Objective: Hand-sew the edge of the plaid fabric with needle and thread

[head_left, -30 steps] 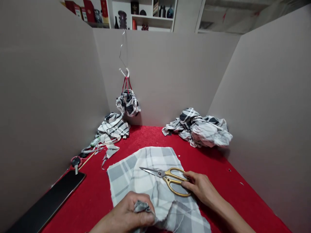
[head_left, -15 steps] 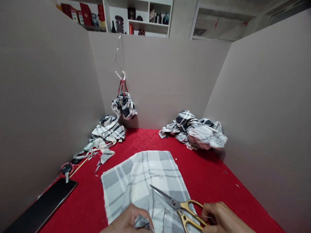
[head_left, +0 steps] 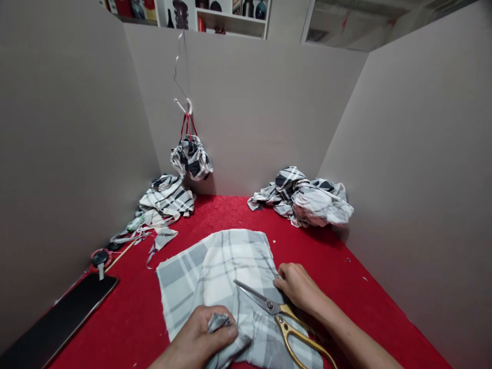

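Observation:
A grey-and-white plaid cloth (head_left: 219,277) lies spread before me, its near part bunched up. My left hand (head_left: 203,330) is closed around a gathered bit of grey fabric at the near side, with a crumpled end poking out above the thumb. At the cloth's right edge my right hand (head_left: 298,287) has its fingers pinched together on the fabric. Gold-handled scissors (head_left: 270,306) lie on the cloth between my hands, blades slightly apart and tips pointing to the far left. The right forearm passes beside their handles.
Crumpled plaid fabric (head_left: 315,202) sits at the back right of the red surface (head_left: 369,318). More plaid cloth (head_left: 169,197) and scraps lie at the back left. A plaid pouch (head_left: 192,159) hangs from a hook (head_left: 188,106). A black phone (head_left: 65,318) rests at left. Grey panels surround the space.
My right hand has left the scissors' handles and moved forward to the cloth's right edge. The scissors now lie on the cloth. My left hand keeps its hold; the view has tilted down slightly.

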